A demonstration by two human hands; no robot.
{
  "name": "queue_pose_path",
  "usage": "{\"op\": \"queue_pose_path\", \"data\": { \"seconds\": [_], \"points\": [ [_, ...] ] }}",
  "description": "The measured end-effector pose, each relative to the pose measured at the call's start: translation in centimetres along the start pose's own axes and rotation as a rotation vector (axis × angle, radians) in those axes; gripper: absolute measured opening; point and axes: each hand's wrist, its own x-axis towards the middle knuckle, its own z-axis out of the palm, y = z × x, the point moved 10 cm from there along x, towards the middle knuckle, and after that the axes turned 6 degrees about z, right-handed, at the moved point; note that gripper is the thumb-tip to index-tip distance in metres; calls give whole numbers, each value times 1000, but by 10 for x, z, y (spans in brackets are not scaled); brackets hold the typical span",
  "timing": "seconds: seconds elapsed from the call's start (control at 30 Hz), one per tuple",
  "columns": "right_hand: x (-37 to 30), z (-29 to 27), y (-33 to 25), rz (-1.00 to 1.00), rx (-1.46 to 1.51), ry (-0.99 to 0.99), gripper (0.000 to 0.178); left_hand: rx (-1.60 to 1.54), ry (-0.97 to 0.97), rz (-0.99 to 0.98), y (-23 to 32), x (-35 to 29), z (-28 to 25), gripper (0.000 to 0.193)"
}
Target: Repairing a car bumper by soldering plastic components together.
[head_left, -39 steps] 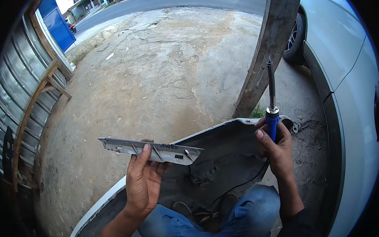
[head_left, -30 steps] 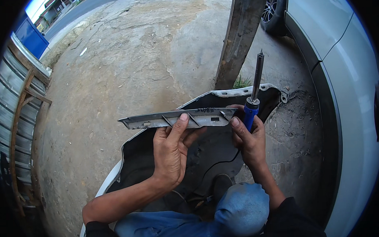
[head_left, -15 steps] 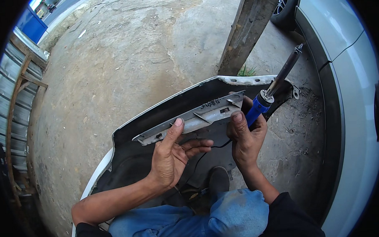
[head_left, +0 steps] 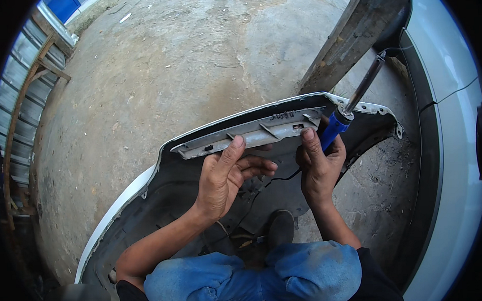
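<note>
A long grey plastic trim strip (head_left: 245, 133) with ribs and small slots lies across both hands, above the dark inner side of a white car bumper (head_left: 121, 208). My left hand (head_left: 226, 175) supports its lower edge, thumb on the face and the other fingers stretched loosely beneath. At the strip's right end, my right hand (head_left: 321, 163) pinches it with the thumb. That same hand grips a soldering iron (head_left: 335, 126) by its blue handle, its metal barrel pointing up and right. A black cord runs from below the right hand toward the bumper. The strip hides some fingertips.
A wooden post (head_left: 354, 40) stands just beyond the bumper. To the right is a light-coloured car (head_left: 457, 116). Corrugated metal sheeting (head_left: 29, 83) with a wooden frame borders the left side. My shoes (head_left: 281, 227) are inside the bumper's curve on the concrete floor.
The view has shifted, so the post and bumper sit differently. The trim strip is tilted less steeply, and both hands keep hold of it. The soldering iron stays in my right hand.
</note>
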Motion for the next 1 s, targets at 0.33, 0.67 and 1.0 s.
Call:
{"op": "queue_pose_path", "data": {
  "seconds": [0.33,0.67,1.0],
  "points": [
    [11,8,0,-103,16,-14,21,177,-65,112,6,-8,-23,52],
    [10,18,6,-88,8,-26,19,138,161,271,17,-14,-64,47],
    [10,16,7,-82,41,3,27,108,165,281,19,-14,-65,48]
  ]
}}
